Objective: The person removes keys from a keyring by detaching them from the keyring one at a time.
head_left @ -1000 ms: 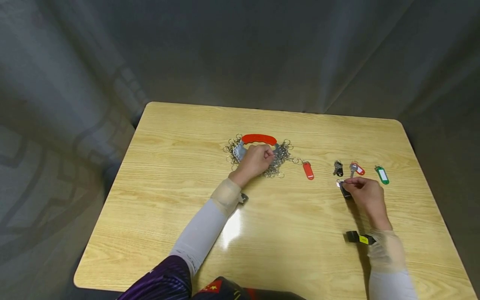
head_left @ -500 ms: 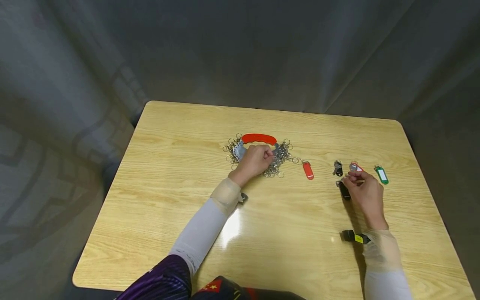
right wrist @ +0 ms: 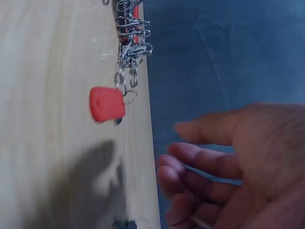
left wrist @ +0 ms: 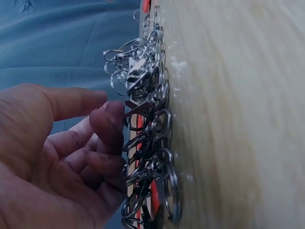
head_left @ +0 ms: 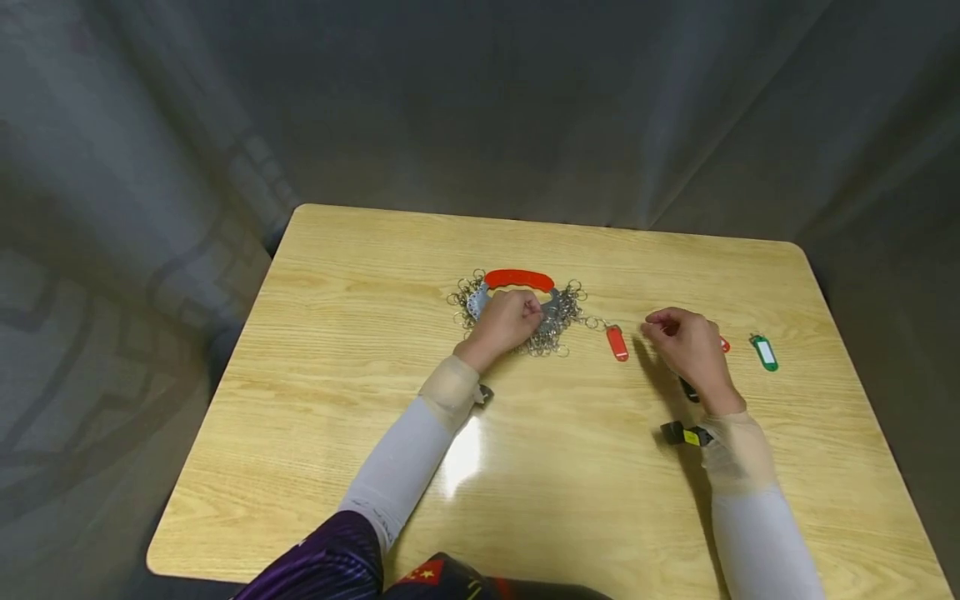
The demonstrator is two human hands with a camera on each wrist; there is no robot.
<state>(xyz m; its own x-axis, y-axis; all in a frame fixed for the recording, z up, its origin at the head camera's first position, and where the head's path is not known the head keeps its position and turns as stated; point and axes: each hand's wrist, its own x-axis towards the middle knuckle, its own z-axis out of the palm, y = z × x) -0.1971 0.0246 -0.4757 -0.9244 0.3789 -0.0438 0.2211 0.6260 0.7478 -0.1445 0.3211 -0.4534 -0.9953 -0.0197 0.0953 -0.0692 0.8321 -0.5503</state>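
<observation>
The red-handled metal holder [head_left: 519, 278] carries a thick cluster of key rings and clips [head_left: 553, 329]. My left hand [head_left: 501, 323] rests at this cluster. In the left wrist view its loosely curled fingers [left wrist: 106, 125] lie right beside the metal clips [left wrist: 150, 131], with nothing seen pinched between them. To the right, my right hand [head_left: 686, 346] is above the table, fingers loosely bent and holding nothing. Nearest it on the left lies a red key tag [head_left: 617, 342], joined by a ring to the cluster; the right wrist view shows this red tag [right wrist: 107, 104] too.
A black fob [head_left: 689, 389] lies partly under the right hand, and a red tag's edge [head_left: 724, 343] shows behind it. Farther right is a green key tag [head_left: 764, 353]. The wooden table [head_left: 360, 333] ends at a grey curtain [head_left: 480, 108].
My right hand has moved left and away from me, from the black fob toward the red tag, now covering the keys behind. The left hand has stayed in place.
</observation>
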